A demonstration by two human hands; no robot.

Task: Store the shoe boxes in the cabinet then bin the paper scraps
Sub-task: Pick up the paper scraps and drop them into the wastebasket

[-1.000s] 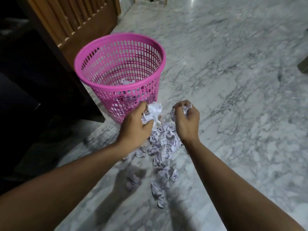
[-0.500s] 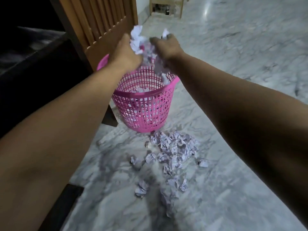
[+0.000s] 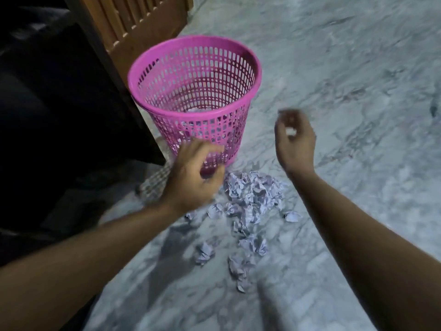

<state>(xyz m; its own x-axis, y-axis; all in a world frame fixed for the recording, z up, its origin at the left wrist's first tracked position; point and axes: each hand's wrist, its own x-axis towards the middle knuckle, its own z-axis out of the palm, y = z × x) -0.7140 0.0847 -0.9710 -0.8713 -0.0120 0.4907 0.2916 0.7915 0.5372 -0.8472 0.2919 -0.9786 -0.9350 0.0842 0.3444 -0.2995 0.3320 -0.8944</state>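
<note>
A pink mesh bin [image 3: 248, 68] stands on the marble floor, with crumpled paper [image 3: 196, 109] at its bottom. A pile of crumpled white paper scraps [image 3: 250, 194] lies on the floor just in front of the bin, and a few strays [image 3: 204, 253] lie nearer to me. My left hand [image 3: 193, 175] hovers low at the bin's base, left of the pile, fingers loosely curled and holding nothing. My right hand [image 3: 294, 142] hangs to the right of the bin, above the pile, blurred, with a small white paper scrap [image 3: 290, 132] pinched in its fingers.
A wooden slatted cabinet door [image 3: 133, 25] stands open behind the bin on the left. The dark cabinet interior [image 3: 59, 103] fills the left side. Grey marble floor [image 3: 358, 91] stretches to the right and back.
Both hands carried handfuls of paper up over the bin and dropped them in. They have since come back down toward the pile, the left one with nothing in it.
</note>
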